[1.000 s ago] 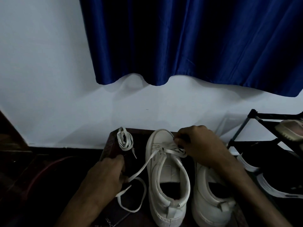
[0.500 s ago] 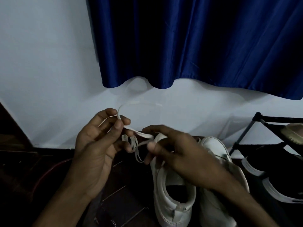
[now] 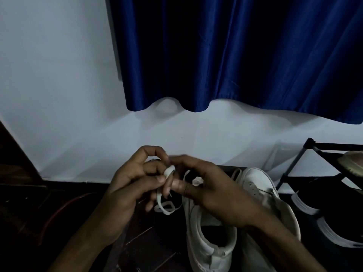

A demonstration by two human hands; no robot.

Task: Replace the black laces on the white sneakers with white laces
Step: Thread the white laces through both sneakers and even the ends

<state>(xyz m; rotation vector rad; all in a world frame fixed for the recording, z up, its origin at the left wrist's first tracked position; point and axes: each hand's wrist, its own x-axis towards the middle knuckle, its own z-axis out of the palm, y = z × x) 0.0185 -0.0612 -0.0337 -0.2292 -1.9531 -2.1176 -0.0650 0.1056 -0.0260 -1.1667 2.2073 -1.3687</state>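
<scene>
Two hands meet above the shoes, both working on one white lace (image 3: 169,171). The left hand (image 3: 129,189) has its fingers curled in, the thumb pressing the flat band against them so that a short turn of lace stands up beside the forefinger. The right hand (image 3: 216,197) comes in from the other side with bent fingers, and its thumb and forefinger pinch the same band just beside the left thumb. Motion blur hides the fingertips, so I cannot tell which end each hand has. Holding the lace up close like this looks meant for finding a free end and taking out twists before it goes through an eyelet. Below the grip the slack hangs in loose loops in front of the dark floor (image 3: 149,244). Under the right hand the white sneakers stand side by side, heels toward the camera. The near sneaker (image 3: 211,250) sits beneath the wrist, with a bit of white lace apparently across its front. The second sneaker (image 3: 255,185) touches it on the right. No black lace shows, so I judge the old laces are out and threading is under way. A black shoe rack (image 3: 334,146) with dark shoes (image 3: 334,228) stands to the right. A blue curtain (image 3: 235,55) hangs over the pale wall (image 3: 59,85) behind.
</scene>
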